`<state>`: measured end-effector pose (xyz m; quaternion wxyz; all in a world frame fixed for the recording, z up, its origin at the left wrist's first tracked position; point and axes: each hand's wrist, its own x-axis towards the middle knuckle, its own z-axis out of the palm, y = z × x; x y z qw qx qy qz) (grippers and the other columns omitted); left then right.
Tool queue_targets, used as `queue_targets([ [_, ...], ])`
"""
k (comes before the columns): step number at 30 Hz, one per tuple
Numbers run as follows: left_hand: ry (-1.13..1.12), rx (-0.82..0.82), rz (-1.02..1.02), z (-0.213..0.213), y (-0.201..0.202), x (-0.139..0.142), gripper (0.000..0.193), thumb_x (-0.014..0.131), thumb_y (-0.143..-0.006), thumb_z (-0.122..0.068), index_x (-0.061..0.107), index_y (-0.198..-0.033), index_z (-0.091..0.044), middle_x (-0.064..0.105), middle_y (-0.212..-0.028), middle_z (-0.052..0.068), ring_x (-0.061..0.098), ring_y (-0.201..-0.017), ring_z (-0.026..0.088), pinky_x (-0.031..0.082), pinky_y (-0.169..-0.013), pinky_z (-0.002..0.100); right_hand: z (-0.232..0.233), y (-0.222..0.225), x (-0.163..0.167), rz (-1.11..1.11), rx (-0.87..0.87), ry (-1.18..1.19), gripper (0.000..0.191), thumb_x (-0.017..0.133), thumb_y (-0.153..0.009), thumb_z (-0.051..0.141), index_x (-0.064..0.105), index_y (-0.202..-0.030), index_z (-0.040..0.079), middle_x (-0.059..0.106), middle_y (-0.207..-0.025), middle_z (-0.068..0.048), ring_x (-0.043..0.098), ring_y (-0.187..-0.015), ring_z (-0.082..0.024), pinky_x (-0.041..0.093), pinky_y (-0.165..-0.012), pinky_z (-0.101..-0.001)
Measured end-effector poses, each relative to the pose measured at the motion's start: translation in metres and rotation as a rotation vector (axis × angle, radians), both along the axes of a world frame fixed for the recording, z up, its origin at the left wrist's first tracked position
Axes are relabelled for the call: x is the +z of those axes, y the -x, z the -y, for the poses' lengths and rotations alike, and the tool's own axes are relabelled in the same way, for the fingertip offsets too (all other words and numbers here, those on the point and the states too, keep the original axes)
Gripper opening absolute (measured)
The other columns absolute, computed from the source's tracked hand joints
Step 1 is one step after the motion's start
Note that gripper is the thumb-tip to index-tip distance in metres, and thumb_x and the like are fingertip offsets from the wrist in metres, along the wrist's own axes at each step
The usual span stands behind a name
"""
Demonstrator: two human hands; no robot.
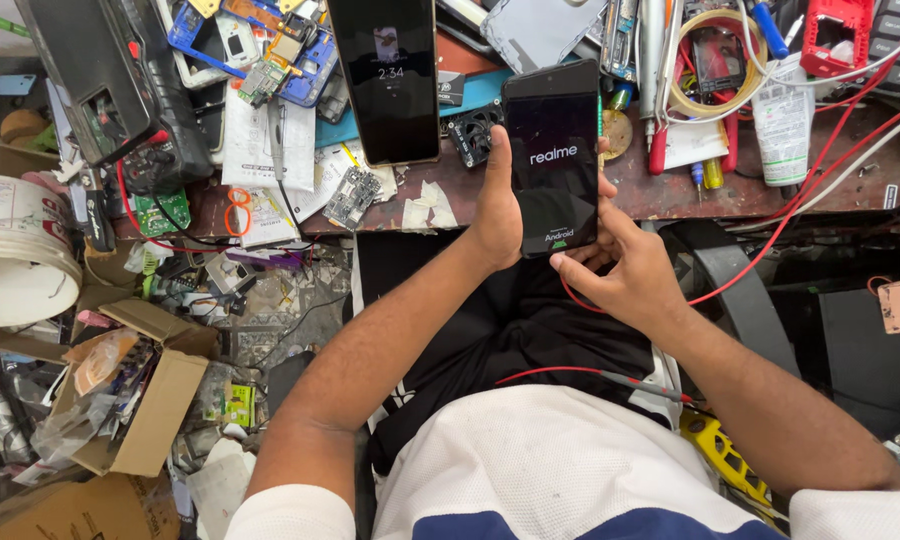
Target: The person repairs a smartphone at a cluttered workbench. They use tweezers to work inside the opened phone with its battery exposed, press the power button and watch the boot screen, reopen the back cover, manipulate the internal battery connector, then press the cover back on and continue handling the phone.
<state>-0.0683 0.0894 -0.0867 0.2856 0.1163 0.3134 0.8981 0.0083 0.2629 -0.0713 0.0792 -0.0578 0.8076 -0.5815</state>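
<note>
Gripping a booting phone (pixel 553 160) above the cluttered bench (pixel 670 190), left hand (pixel 498 205) and right hand (pixel 625 265) clasped its edges; the red wire (pixel 770 240) nearby could snag, causing a drop.

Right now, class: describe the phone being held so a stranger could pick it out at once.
Start at the cluttered workbench; just over its near edge, the left hand and right hand hold a black phone upright. Unlike the larger phone lying beside it, its dark screen shows white logos.
</note>
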Motion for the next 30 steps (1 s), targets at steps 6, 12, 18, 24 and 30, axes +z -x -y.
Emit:
queue_targets([
  [6, 0.01, 0.003, -0.031, 0.0002, 0.0006, 0.0003, 0.104, 0.02, -0.1, -0.083, 0.053, -0.145, 0.005, 0.071, -0.113, 0.019, 0.071, -0.104, 0.027, 0.059, -0.097, 0.043, 0.0009, 0.0, 0.002, 0.003, 0.001, -0.015, 0.06, 0.081, -0.084, 0.008, 0.049, -0.133, -0.007, 0.068, -0.084, -0.005, 0.072, -0.079, -0.01, 0.058, -0.067, -0.0233],
  [12, 0.029, 0.012, -0.038, 0.0007, 0.0, 0.0018, 0.104, 0.02, -0.101, -0.083, 0.054, -0.145, 0.005, 0.071, -0.112, 0.019, 0.072, -0.103, 0.027, 0.06, -0.097, 0.042, 0.0005, 0.0007, 0.0033, -0.033, 0.017, -0.008, 0.056, 0.08, -0.085, 0.008, 0.051, -0.129, -0.008, 0.069, -0.086, -0.005, 0.073, -0.08, -0.009, 0.059, -0.068, -0.023],
  [18, 0.014, -0.005, -0.012, 0.0008, 0.0007, 0.001, 0.104, 0.02, -0.1, -0.083, 0.053, -0.146, 0.005, 0.071, -0.113, 0.019, 0.071, -0.105, 0.028, 0.058, -0.099, 0.043, 0.0004, 0.0, 0.0014, -0.029, 0.01, -0.005, 0.06, 0.08, -0.084, 0.008, 0.049, -0.132, -0.008, 0.069, -0.085, -0.005, 0.072, -0.079, -0.009, 0.059, -0.067, -0.0235],
  [24, -0.006, -0.013, -0.007, 0.0, 0.0005, -0.0003, 0.105, 0.021, -0.1, -0.084, 0.052, -0.147, 0.005, 0.071, -0.113, 0.019, 0.071, -0.104, 0.029, 0.058, -0.098, 0.043, 0.001, -0.0004, 0.0007, -0.026, 0.012, 0.006, 0.061, 0.081, -0.084, 0.008, 0.048, -0.133, -0.009, 0.067, -0.084, -0.005, 0.072, -0.079, -0.009, 0.059, -0.068, -0.0232],
  [30, 0.015, -0.012, -0.01, 0.0004, 0.0009, -0.0008, 0.106, 0.021, -0.099, -0.084, 0.051, -0.146, 0.006, 0.071, -0.114, 0.019, 0.071, -0.105, 0.029, 0.058, -0.099, 0.043, 0.0005, -0.001, 0.001, -0.025, 0.004, -0.014, 0.062, 0.081, -0.084, 0.008, 0.047, -0.133, -0.008, 0.066, -0.081, -0.005, 0.071, -0.077, -0.01, 0.057, -0.066, -0.023],
])
